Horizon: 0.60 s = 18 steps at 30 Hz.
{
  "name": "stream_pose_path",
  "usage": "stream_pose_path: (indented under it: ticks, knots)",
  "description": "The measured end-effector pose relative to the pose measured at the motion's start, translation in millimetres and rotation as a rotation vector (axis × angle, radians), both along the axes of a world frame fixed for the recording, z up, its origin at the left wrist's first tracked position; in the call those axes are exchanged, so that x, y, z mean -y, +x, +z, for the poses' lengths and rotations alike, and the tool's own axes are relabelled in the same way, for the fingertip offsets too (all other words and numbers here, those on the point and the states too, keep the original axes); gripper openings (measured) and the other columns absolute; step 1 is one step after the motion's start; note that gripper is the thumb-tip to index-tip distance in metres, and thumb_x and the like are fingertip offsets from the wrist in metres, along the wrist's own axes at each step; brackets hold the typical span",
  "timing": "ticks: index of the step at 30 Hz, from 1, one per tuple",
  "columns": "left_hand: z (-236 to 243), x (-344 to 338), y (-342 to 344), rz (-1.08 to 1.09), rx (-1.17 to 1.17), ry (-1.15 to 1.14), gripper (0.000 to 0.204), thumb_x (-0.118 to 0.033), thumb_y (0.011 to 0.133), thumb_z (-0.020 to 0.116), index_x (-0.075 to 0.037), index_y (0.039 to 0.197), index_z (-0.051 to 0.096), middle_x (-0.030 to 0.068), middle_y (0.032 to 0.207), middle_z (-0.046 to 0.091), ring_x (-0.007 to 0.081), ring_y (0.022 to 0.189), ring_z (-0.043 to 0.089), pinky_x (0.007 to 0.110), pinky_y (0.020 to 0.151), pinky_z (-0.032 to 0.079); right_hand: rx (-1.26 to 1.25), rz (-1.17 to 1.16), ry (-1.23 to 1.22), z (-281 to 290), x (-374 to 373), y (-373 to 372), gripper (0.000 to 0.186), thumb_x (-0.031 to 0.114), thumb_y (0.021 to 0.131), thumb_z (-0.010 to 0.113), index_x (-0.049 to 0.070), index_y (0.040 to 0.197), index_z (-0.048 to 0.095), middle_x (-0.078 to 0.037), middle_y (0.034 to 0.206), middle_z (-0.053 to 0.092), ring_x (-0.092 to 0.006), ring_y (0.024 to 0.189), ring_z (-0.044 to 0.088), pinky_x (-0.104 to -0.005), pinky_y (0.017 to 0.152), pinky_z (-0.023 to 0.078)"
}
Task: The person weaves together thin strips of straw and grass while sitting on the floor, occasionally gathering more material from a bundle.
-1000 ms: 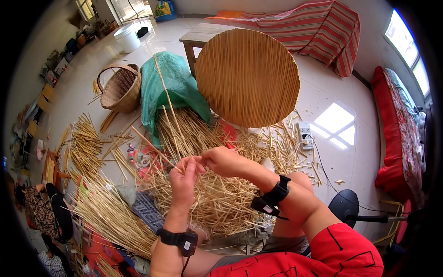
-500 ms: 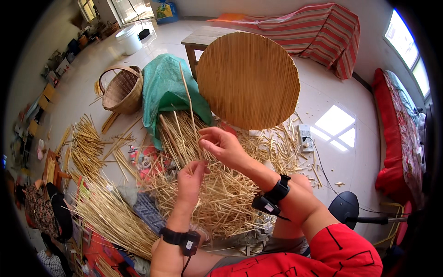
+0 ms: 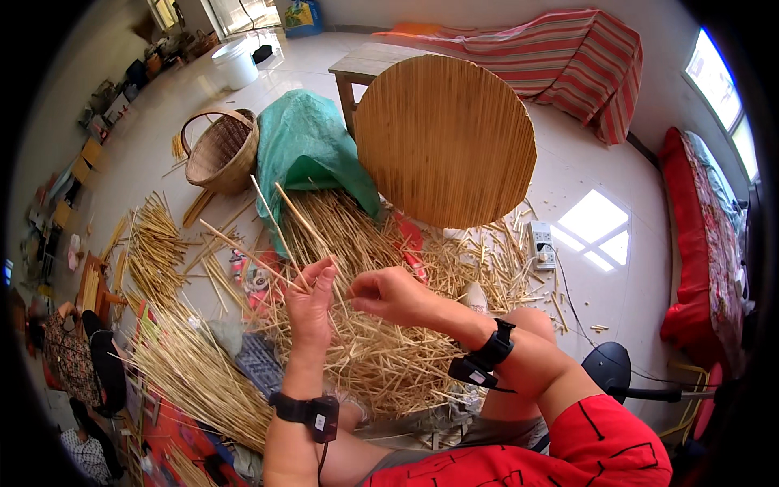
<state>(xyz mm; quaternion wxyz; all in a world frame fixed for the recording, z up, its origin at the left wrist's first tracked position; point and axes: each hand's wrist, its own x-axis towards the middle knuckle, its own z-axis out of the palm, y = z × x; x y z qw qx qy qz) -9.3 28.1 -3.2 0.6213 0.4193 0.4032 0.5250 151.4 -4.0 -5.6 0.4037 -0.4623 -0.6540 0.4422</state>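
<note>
My left hand (image 3: 310,307) is closed around a few pale straw stalks (image 3: 252,258), which fan out upward and to the left from its fingers. Just right of it, my right hand (image 3: 391,295) has its fingers curled inward; whatever they may pinch is hidden. One longer stalk (image 3: 302,215) slants down toward the gap between the hands. Below both hands spreads a loose heap of cut straw pieces (image 3: 398,349). Beyond them, a bundle of stalks (image 3: 341,227) pokes out of a green woven sack (image 3: 300,138).
A round slatted board (image 3: 446,142) leans on a wooden bench (image 3: 365,61). Left of the sack stands a wicker basket (image 3: 223,154). More stalks (image 3: 199,373) lie at my left. A power strip (image 3: 542,245) with a cord sits on the right. Another person (image 3: 73,357) is at the far left.
My left hand has risen and now shows several stalks fanned out of it. The right hand has come down, its fingers curling in. The view has shifted slightly.
</note>
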Motion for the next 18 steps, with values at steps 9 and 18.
stream_pose_path:
  ticks: [9,18]
  knots:
    - [-4,6,3,-0.075,-0.004,-0.005,0.012,-0.014,0.090,0.061,-0.003,0.095,0.062,0.0026,0.081,0.067,-0.0016,0.050,0.037,0.015,0.045,0.027,0.222,0.031,-0.019,17,0,9,0.026,0.021,0.075,0.070,0.000,0.089,0.064,-0.016,0.077,0.064,-0.0271,0.068,0.062,-0.0351,0.063,0.049]
    - [-11,19,26,-0.222,-0.094,-0.024,0.013,-0.017,0.092,0.060,-0.004,0.095,0.061,-0.0019,0.082,0.065,-0.0017,0.059,0.044,0.014,0.051,0.030,-0.221,-0.280,-0.052,23,-14,16,0.016,0.009,0.078,0.063,-0.002,0.088,0.065,-0.007,0.075,0.063,-0.0109,0.068,0.060,-0.0264,0.061,0.049]
